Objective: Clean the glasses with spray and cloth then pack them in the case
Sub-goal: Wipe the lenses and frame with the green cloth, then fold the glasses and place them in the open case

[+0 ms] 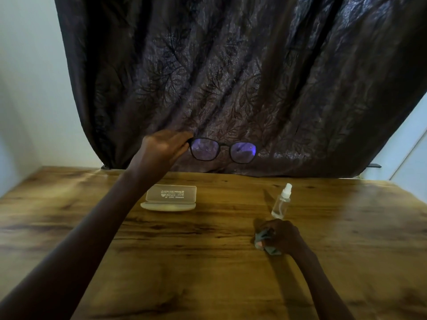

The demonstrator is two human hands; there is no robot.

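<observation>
My left hand (165, 147) holds black-framed glasses (223, 150) by their left end, raised above the far side of the table, lenses facing me with a purple glint. A translucent glasses case (169, 197) lies open on the table below that hand, its lid tilted back. A small clear spray bottle (282, 202) with a white nozzle stands upright to the right. Just in front of the bottle, my right hand (280, 236) rests on the table, closed around a crumpled pale green cloth (265, 242).
The wooden table (196, 262) fills the lower view. A dark patterned curtain (231, 77) hangs behind its far edge, with white walls on both sides.
</observation>
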